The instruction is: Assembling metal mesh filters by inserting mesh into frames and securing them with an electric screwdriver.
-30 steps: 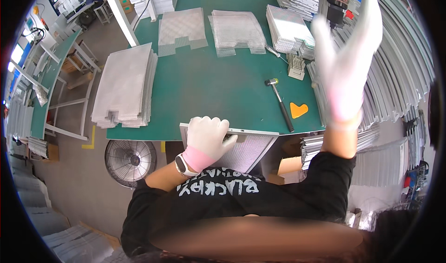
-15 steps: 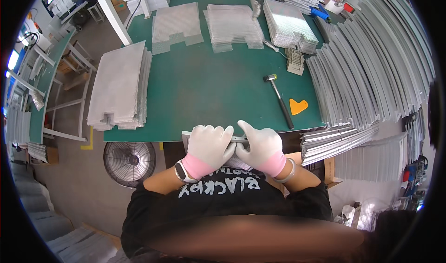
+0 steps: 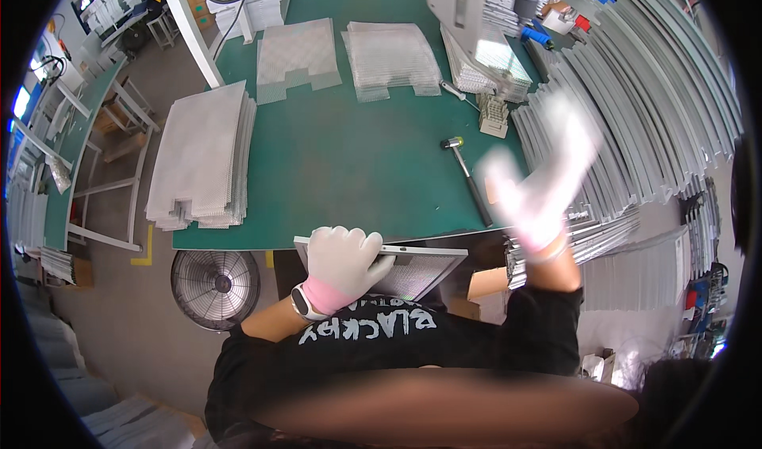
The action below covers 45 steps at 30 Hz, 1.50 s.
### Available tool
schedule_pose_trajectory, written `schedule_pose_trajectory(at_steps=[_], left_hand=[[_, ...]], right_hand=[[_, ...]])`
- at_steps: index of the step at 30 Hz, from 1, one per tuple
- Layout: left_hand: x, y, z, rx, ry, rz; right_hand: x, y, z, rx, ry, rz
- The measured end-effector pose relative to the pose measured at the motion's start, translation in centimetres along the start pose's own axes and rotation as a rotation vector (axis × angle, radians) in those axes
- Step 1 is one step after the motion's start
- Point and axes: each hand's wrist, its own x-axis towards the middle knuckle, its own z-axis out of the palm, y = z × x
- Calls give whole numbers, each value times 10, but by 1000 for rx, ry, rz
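Note:
My left hand (image 3: 343, 260), in a white glove with a pink cuff, grips the top edge of a mesh panel with a metal frame (image 3: 425, 268). The panel is tilted between the table's front edge and my chest. My right hand (image 3: 548, 171), gloved alike, is raised over the table's right side and blurred by motion. Its thumb stands apart from the stretched fingers, and nothing shows in it. A mallet (image 3: 470, 181) with a black handle lies just left of that hand. The spot of the yellow heart-shaped piece is mostly covered by the blurred glove.
Stacks of mesh sheets lie at the left (image 3: 198, 155), back left (image 3: 298, 52) and back middle (image 3: 393, 56) of the green table (image 3: 341, 171). Long metal strips (image 3: 635, 115) are piled at the right. A beige block (image 3: 493, 117) and a screwdriver (image 3: 452, 90) lie far right. A floor fan (image 3: 216, 289) stands left.
My right hand has let go of the panel's frame and swung up and right over the table. My left hand keeps its hold, and more of the panel shows.

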Motion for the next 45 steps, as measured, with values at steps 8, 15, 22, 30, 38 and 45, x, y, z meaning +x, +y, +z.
schedule_pose_trajectory(at_steps=[8, 15, 22, 30, 38, 45], left_hand=[[-6, 1, -8, -22, 55, -48], [-20, -7, -2, -71, 161, -44], [-25, -8, -11, -28, 14, -89], [-25, -6, -14, -131, 60, -84], [-38, -3, -5, -201, 117, -43], [-37, -2, 5, -293, 165, -15]], right_hand=[[173, 64, 13, 761, 20, 441], [138, -5, 48, 1386, 104, 832], [50, -43, 68, 1926, -352, 747], [50, -77, 73, 1640, -245, 819], [56, -98, 75, 1773, -298, 812], [31, -96, 81, 1982, -468, 713]])
